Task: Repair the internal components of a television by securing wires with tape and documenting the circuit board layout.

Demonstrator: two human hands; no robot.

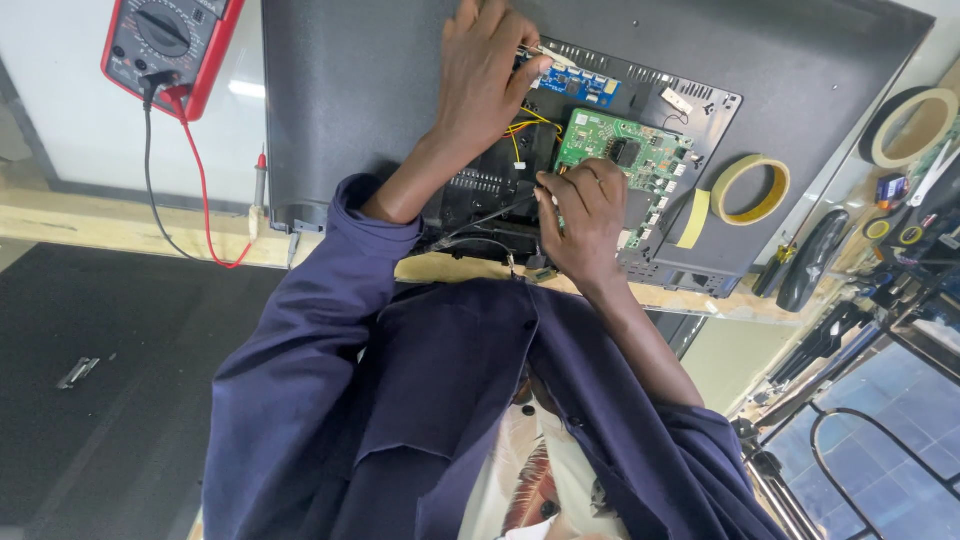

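Observation:
A dark grey flat-screen back panel (350, 90) lies on the bench with its rear cover off. A small blue circuit board (582, 86) and a green circuit board (632, 150) are exposed, joined by thin yellow wires (520, 128). My left hand (482, 80) reaches to the blue board, fingers closed on a thin pale strip (545, 52) at its edge. My right hand (585, 215) is curled at the green board's near-left edge, pinching it; what lies under the fingers is hidden. Both arms wear dark blue sleeves.
A red multimeter (165, 40) sits at the far left, its black and red leads trailing to a probe (260, 185). One yellow tape roll (750, 190) lies on the panel and a bigger one (910, 125) beyond it. Hand tools (815, 260) crowd the right. A black mat (100, 400) covers the floor.

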